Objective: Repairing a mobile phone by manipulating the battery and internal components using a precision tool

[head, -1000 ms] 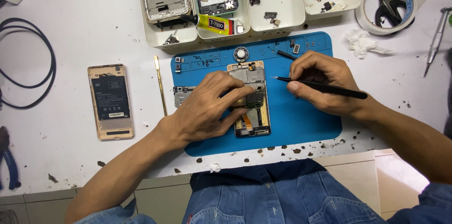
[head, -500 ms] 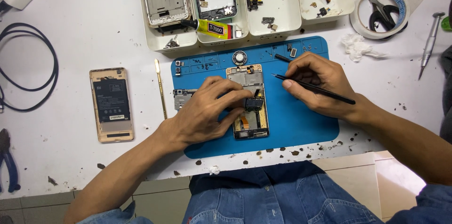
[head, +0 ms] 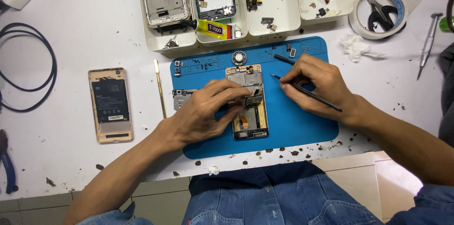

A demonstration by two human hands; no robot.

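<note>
Phone [head: 248, 104] lies opened, back up, in the middle of the frame on a blue mat [head: 302, 130], its cover already off and its inner boards and a flex cable showing. Left hand [head: 205, 114] rests across its middle, fingers spread and pressing the frame down rather than pinching it. Right hand [head: 319, 85], just right of the phone, pinches a thin black tool [head: 307, 92] like a pen; the tip points toward the phone's upper right corner and seems just short of it, though I cannot tell if it touches.

Judging by what lies about, the strip-down is well along: a gold back with battery [head: 109, 104] sits apart at the left, a small board [head: 182, 98] lies at the mat's left edge, and white trays [head: 246, 12] along the top hold other frames, loose parts and a glue tube [head: 210, 28]. Parts remain in the phone's frame, so work inside it looks unfinished.

A gold pry stick [head: 160, 88] lies left of the mat, a tape roll [head: 378, 13] and screwdriver [head: 428, 40] at the upper right.
</note>
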